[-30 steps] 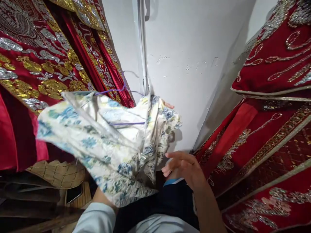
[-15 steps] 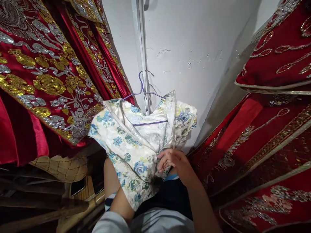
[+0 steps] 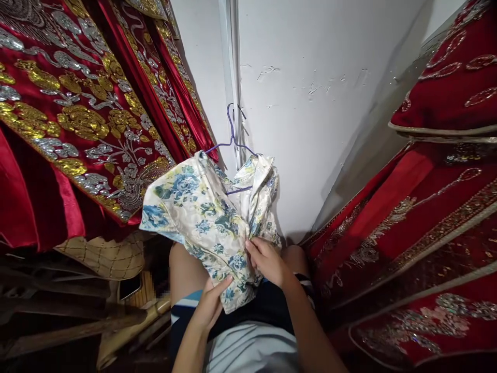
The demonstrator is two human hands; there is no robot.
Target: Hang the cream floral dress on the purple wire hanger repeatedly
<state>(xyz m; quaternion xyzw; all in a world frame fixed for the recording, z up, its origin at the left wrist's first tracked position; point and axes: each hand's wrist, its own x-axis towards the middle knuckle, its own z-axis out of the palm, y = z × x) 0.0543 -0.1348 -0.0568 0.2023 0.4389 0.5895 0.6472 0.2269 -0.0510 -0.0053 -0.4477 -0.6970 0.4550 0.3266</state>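
Observation:
A short-sleeved floral blouse (image 3: 209,223), cream with blue and yellow flowers, hangs on a purple hanger (image 3: 232,140) in front of my lap. Its two collar edges cross in a V at the front. My right hand (image 3: 267,259) is closed on the front edge at the bottom of the V, thumb on top. At the lower left hem, my left hand (image 3: 213,300) grips the cloth, with the thumb lying over it and the other fingers hidden underneath.
Red garments with gold and silver embroidery (image 3: 81,119) hang at the left. More red beaded garments (image 3: 438,217) are close on the right. A white wall (image 3: 303,129) with a vertical strip stands ahead. Wooden furniture (image 3: 128,331) and a phone-like dark object (image 3: 131,287) are lower left.
My left hand has come out from beneath the blouse and now holds its lower hem. The right fingers have closed on the front edge. The blouse has turned, its left sleeve swinging nearer.

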